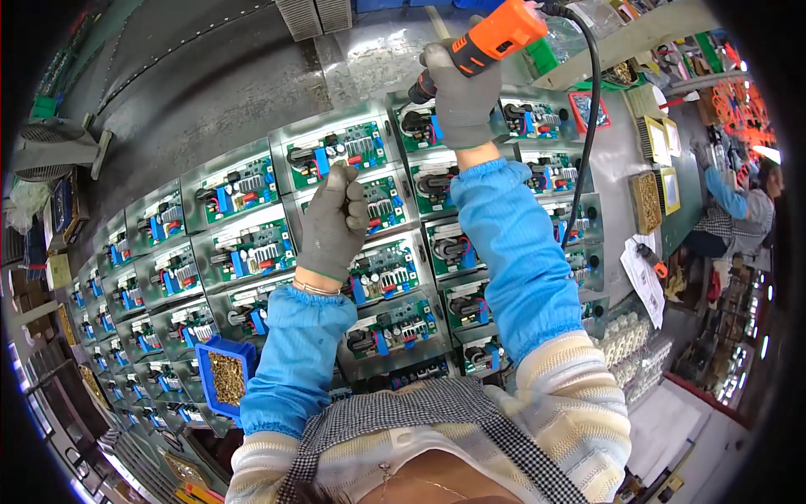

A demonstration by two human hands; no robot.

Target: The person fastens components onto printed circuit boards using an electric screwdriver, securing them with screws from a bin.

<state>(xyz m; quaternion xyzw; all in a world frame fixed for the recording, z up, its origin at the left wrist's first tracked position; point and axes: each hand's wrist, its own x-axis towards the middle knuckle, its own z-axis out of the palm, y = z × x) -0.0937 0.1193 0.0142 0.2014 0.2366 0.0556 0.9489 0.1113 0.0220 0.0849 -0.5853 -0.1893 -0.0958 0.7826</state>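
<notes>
My right hand (462, 92), in a grey glove, grips an orange and black electric screwdriver (483, 42), its tip pointing down at a green circuit board in a metal tray (420, 126) at the far row. Closed in a fist, my left hand (334, 223), also grey-gloved, hovers over a green circuit board (382, 206) in the middle row; whether it pinches anything is hidden. Both forearms wear blue sleeve covers. Rows of metal trays with green circuit boards (252, 252) fill the belt below.
A blue bin of brass screws (225, 376) sits by my left elbow. The screwdriver's black cable (588, 126) hangs to the right. Trays of small parts (646, 202) and white papers (645, 277) lie right. Another person in blue sleeves (730, 197) works at far right.
</notes>
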